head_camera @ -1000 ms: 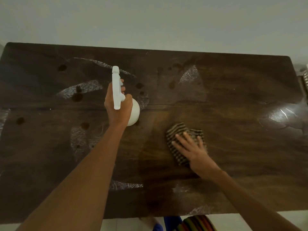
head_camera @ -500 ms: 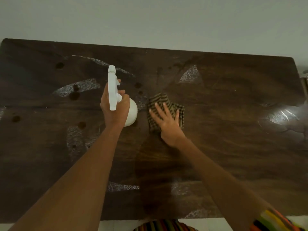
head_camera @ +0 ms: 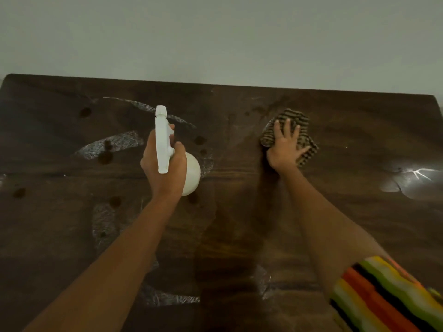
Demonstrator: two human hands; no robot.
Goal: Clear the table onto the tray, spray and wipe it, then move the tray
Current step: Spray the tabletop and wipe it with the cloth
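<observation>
The left hand (head_camera: 165, 166) grips a white spray bottle (head_camera: 190, 174) above the dark wooden table (head_camera: 359, 224) — the right hand (head_camera: 285, 149), fingers spread flat, presses a striped cloth (head_camera: 291, 118) onto it.

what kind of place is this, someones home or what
Probably a room in a home, though little shows. A dark wooden table stands against a plain pale wall, and a person cleans it with a white spray bottle and a striped cloth.

- Dim, warm-toned indoor light; the dark desk (head_camera: 335, 212) swallows detail.
- White glare patch near the desk's right edge.
- Soft focus overall, both hands slightly blurred.
- Wide-angle bending bows the desk's far edge.
</observation>
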